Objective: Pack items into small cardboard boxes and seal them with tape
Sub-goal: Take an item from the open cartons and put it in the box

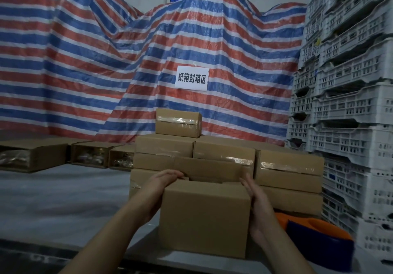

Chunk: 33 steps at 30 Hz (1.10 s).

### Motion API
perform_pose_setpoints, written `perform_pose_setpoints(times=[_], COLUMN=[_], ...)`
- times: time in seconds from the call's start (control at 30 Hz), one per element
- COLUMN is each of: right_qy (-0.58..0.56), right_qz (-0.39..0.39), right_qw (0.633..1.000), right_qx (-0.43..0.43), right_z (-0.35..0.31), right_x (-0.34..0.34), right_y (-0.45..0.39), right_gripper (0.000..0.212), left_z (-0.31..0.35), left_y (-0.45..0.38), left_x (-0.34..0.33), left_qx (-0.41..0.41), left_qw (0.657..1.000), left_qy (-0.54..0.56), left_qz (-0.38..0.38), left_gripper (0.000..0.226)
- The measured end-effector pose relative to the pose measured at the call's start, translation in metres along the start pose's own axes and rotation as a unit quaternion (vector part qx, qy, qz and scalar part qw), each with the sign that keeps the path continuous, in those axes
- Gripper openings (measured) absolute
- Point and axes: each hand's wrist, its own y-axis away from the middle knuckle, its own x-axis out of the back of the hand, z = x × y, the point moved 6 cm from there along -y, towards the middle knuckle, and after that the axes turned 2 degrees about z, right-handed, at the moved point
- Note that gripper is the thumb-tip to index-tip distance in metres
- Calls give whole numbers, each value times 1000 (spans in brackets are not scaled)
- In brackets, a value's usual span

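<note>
— Cardboard is what both hands are working on: the open box (pixel 204 218) is sitting at the near edge of the table (pixel 63 199), right in front of the person. Why are they flanking it?

— Probably to steady it while the flaps are being folded. The left hand (pixel 163 180) is curling its fingers over the box's top left corner, gripping the rim there. The right hand (pixel 255 201) is lying flat against the right side, fingers straight, pressing rather than clasping.

— And the far flap is standing up?

— Yes, so the top is not yet closed. The tape dispenser (pixel 314 229) is waiting just beside the right wrist, likely kept within reach for sealing. Sealed boxes (pixel 225 152) are stacked directly behind.
</note>
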Motion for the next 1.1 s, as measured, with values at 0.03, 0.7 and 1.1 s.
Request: perform_pose_setpoints(times=[0.03, 0.7, 1.1], right_qy=[6, 119, 140], right_qz=[-11, -37, -19], right_qw=[1000, 991, 988], right_qx=[3, 49, 56], right_z=[-2, -16, -23], right_x=[0, -11, -13], right_y=[0, 16, 19], right_gripper=[49, 19, 21], left_z=[0, 14, 48], left_y=[0, 2, 23], left_x=[0, 13, -78], left_qx=[0, -109, -230], left_qw=[1000, 985, 750], left_qy=[-2, -135, -605], left_qz=[-2, 24, -136], left_gripper=[22, 20, 59])
